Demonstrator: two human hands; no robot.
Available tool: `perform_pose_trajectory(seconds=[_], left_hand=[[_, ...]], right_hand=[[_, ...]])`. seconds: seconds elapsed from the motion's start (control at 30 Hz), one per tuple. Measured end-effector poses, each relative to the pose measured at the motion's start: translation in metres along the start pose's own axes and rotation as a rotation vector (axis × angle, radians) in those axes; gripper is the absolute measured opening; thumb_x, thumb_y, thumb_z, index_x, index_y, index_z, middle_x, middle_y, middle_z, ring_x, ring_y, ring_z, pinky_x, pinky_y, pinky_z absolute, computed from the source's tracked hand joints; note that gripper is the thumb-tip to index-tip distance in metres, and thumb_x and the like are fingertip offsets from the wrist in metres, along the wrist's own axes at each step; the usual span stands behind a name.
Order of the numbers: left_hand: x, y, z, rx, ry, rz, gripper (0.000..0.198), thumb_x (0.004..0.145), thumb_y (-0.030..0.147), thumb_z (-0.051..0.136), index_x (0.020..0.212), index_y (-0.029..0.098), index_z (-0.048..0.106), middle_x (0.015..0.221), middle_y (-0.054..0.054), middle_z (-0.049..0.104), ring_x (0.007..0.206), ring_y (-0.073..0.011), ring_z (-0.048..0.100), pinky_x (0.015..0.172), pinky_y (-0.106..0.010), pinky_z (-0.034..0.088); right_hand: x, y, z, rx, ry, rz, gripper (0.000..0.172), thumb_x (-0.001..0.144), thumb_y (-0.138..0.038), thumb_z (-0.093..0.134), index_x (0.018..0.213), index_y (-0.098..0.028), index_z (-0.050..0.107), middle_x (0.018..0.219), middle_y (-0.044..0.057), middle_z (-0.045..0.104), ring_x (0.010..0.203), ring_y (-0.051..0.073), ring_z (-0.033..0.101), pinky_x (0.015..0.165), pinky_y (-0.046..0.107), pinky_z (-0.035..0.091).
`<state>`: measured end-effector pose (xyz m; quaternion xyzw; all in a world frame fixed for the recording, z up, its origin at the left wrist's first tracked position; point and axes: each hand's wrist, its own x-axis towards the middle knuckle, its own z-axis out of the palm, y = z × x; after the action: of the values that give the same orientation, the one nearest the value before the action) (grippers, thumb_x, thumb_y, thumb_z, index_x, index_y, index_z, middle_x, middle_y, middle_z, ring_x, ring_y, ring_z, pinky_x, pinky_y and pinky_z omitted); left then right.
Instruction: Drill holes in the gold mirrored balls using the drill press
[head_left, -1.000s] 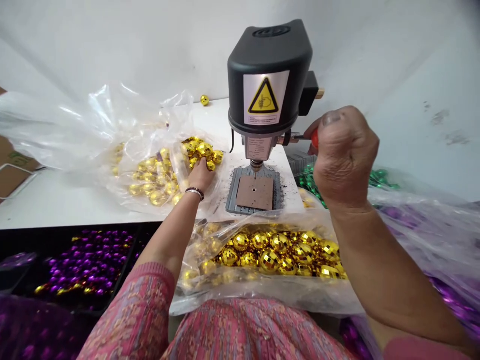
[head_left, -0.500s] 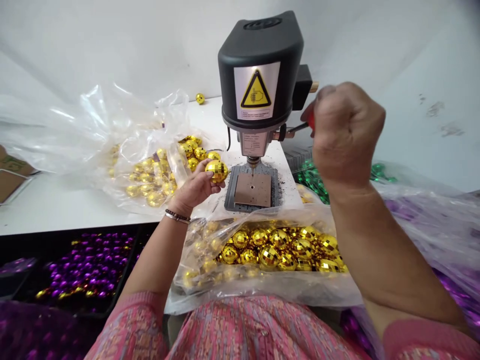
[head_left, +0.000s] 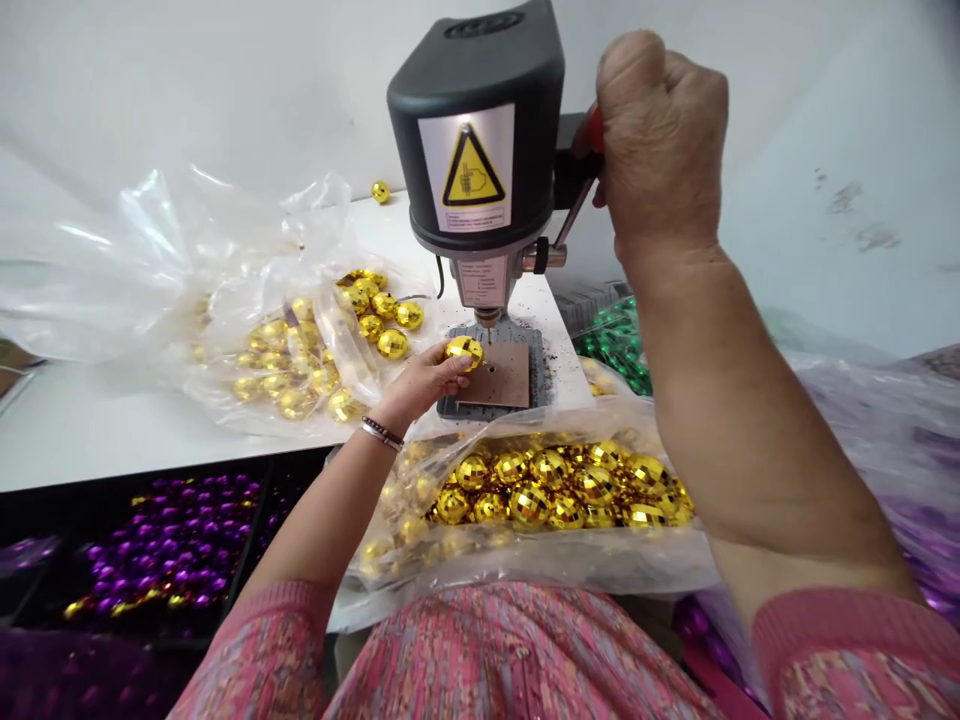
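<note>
A shiny gold faceted ball (head_left: 464, 352) is pinched in the fingers of my left hand (head_left: 427, 385), just left of the drill bit. My right hand (head_left: 664, 150) is wrapped round the red-tipped feed lever (head_left: 574, 212) on the right side of a small black bench drill press (head_left: 480, 130). Under the bit lies a brown square board (head_left: 504, 375) with a hole in its middle. It rests on the grey drill base (head_left: 535, 350), which is strewn with dark shavings.
An open plastic bag of gold balls (head_left: 551, 470) lies in front of the drill. Another bag (head_left: 277, 350) of them spills on the white table at left. One gold ball (head_left: 381, 191) sits by the wall. Purple beads (head_left: 172, 540) fill a black tray; green ones (head_left: 619, 340) lie at right.
My left hand has brought the gold ball rightward, over the left part of the brown board. My right hand has risen with the lever. The view has shifted slightly.
</note>
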<state>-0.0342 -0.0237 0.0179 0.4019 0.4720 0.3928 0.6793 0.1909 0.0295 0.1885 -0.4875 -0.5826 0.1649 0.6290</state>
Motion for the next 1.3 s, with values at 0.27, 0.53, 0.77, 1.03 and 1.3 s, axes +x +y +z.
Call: perform_pose_trajectory(seconds=[0.27, 0.53, 0.77, 1.03, 1.3], left_hand=[[0.012, -0.003, 0.018, 0.503, 0.086, 0.073, 0.044, 0.076, 0.038, 0.079, 0.113, 0.017, 0.068, 0.072, 0.001, 0.063, 0.059, -0.0110, 0.055, 0.056, -0.023, 0.042], [0.013, 0.002, 0.028, 0.898, 0.213, 0.188, 0.061, 0.072, 0.033, 0.082, 0.130, 0.018, 0.068, 0.096, -0.004, 0.074, 0.087, -0.0210, 0.065, 0.084, -0.031, 0.052], [0.014, 0.005, 0.033, 0.999, 0.145, 0.214, 0.067, 0.069, 0.020, 0.083, 0.134, 0.014, 0.068, 0.111, -0.009, 0.075, 0.094, -0.0241, 0.067, 0.093, -0.035, 0.053], [0.022, 0.006, 0.037, 0.862, 0.106, 0.116, 0.079, 0.065, 0.021, 0.086, 0.141, 0.013, 0.064, 0.103, -0.006, 0.076, 0.095, -0.0232, 0.069, 0.097, -0.035, 0.053], [0.027, -0.006, 0.030, 0.789, 0.100, 0.137, 0.087, 0.062, 0.023, 0.087, 0.144, 0.014, 0.061, 0.105, -0.007, 0.077, 0.099, -0.0248, 0.070, 0.097, -0.036, 0.053]], right_hand=[[0.002, -0.003, 0.003, 0.021, 0.050, 0.073, 0.046, 0.101, -0.031, 0.043, 0.058, -0.014, 0.040, 0.061, -0.003, 0.038, 0.067, 0.004, 0.024, 0.063, 0.018, 0.026], [0.002, -0.003, 0.003, 0.014, 0.040, 0.066, 0.049, 0.101, -0.039, 0.046, 0.059, -0.012, 0.041, 0.063, -0.005, 0.026, 0.070, 0.004, 0.020, 0.063, 0.016, 0.024], [0.004, 0.002, 0.004, 0.018, 0.047, 0.049, 0.049, 0.102, -0.040, 0.043, 0.060, -0.014, 0.038, 0.064, -0.004, 0.023, 0.070, 0.003, 0.025, 0.063, 0.015, 0.025], [-0.005, -0.006, -0.004, 0.007, -0.005, 0.049, 0.038, 0.099, -0.031, 0.044, 0.066, -0.013, 0.046, 0.065, -0.004, 0.037, 0.066, 0.002, 0.029, 0.061, 0.016, 0.027], [-0.072, -0.011, -0.029, -0.226, -0.060, -0.184, 0.030, 0.090, -0.032, 0.047, 0.065, -0.021, 0.034, 0.061, -0.003, 0.039, 0.061, 0.007, 0.034, 0.065, 0.028, 0.031]])
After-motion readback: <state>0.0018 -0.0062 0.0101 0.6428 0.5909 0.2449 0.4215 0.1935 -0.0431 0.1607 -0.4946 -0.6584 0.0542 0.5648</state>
